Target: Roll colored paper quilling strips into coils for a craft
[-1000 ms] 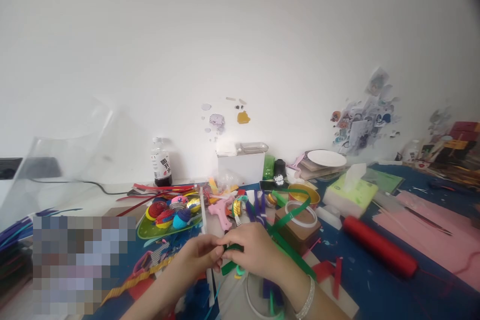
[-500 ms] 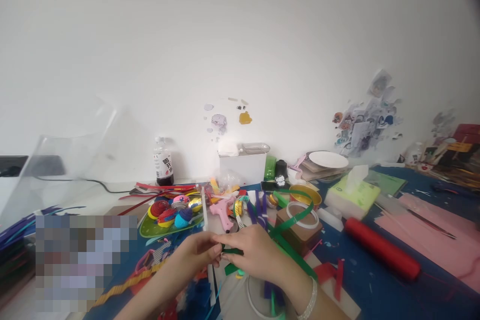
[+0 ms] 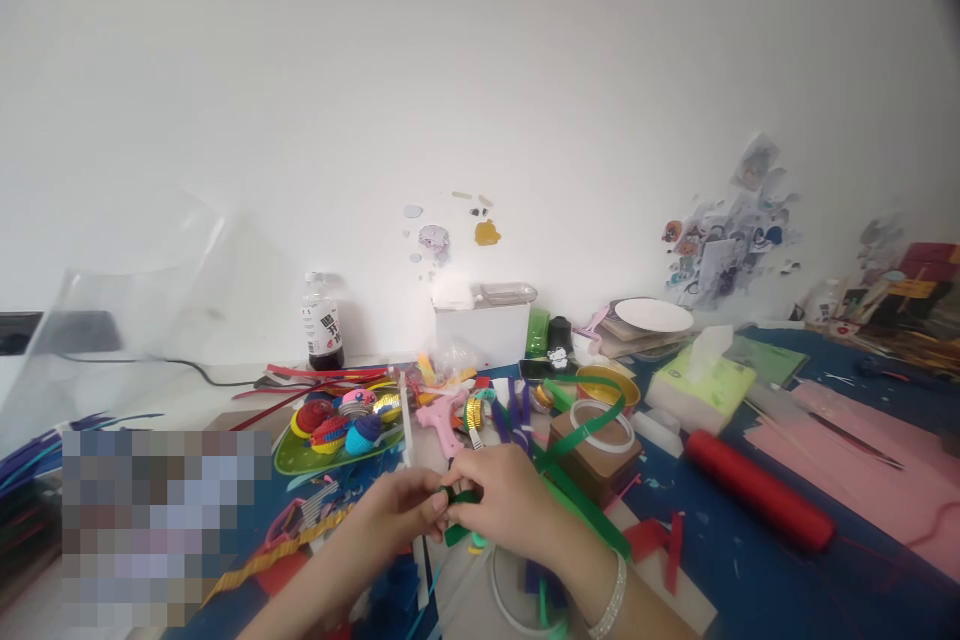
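Observation:
Fingertip to fingertip, my left hand (image 3: 409, 508) and my right hand (image 3: 499, 500) meet low in the middle of the head view. Both are closed on a dark green ribbon (image 3: 466, 497), pinched in a small fold between them. Part of it is hidden by my fingers. A pink glue gun (image 3: 441, 420) lies just beyond my hands. Close by my right wrist are a white ring (image 3: 504, 600) and a longer green ribbon (image 3: 589, 512). Left of my left hand, a green leaf-shaped tray (image 3: 300, 458) carries several colourful wrapped balls (image 3: 364, 432).
A brown box (image 3: 581, 468) bears another white ring (image 3: 606, 432). Farther right are a tissue pack (image 3: 701, 390), a red roll (image 3: 757, 492) and pink sheets (image 3: 900, 480). A bottle (image 3: 324, 325) and a white box (image 3: 480, 335) stand by the wall.
My fingers have shifted slightly on the green ribbon, and its fold shows a little more between my hands. The whole view has moved slightly.

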The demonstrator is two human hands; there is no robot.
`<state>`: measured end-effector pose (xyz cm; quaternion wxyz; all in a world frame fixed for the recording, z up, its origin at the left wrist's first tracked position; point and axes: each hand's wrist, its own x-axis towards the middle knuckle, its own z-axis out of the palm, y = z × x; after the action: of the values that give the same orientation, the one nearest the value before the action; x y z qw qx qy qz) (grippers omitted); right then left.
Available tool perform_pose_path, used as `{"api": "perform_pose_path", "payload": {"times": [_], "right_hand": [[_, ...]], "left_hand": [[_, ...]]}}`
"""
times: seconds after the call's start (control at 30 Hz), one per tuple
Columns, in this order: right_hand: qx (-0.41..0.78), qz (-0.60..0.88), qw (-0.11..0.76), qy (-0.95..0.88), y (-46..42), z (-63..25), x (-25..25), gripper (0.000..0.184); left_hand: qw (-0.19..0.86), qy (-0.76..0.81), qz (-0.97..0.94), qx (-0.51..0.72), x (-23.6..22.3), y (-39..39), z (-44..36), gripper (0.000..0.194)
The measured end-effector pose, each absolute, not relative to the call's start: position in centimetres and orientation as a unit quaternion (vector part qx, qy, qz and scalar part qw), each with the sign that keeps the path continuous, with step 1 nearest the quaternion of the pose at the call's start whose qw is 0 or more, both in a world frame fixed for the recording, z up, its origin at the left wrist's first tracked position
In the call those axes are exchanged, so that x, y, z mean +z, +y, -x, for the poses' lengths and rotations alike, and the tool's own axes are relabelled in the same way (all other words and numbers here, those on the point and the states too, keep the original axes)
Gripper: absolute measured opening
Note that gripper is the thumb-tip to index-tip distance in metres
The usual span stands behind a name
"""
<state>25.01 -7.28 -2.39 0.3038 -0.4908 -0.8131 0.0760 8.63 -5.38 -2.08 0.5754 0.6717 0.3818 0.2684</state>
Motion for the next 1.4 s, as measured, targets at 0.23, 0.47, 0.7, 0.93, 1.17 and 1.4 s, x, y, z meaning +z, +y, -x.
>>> {"api": "perform_pose_path", "payload": {"times": [0.23, 0.47, 0.7, 0.93, 1.17, 1.4], "right_hand": [[0.088, 0.416, 0.326, -0.844, -6.9, -25.4, -2.7, 0.033], [0.072, 0.412, 0.305, -0.856, -6.9, -25.6, -2.9, 0.035], [0.075, 0.453, 0.291, -0.839, -7.0, -25.3, -2.4, 0.021], [0.054, 0.419, 0.292, -0.858, -6.9, -25.3, -2.9, 0.033], [-0.014, 0.419, 0.287, -0.862, -6.5, -25.3, -3.3, 0.014], [0.137, 0.45, 0.351, -0.81, -7.3, -25.1, -2.1, 0.031]], "left_hand": [[0.542, 0.383, -0.697, 0.272, -2.0, -4.6, -7.9, 0.034], [0.528, 0.384, -0.714, 0.253, -2.7, -4.2, -7.3, 0.033], [0.553, 0.391, -0.699, 0.229, -2.6, -4.6, -7.9, 0.037], [0.501, 0.365, -0.744, 0.25, -3.1, -4.3, -8.1, 0.035], [0.516, 0.365, -0.727, 0.268, -3.8, -4.2, -8.9, 0.042], [0.509, 0.363, -0.706, 0.332, -3.1, -4.9, -9.1, 0.036]]}}
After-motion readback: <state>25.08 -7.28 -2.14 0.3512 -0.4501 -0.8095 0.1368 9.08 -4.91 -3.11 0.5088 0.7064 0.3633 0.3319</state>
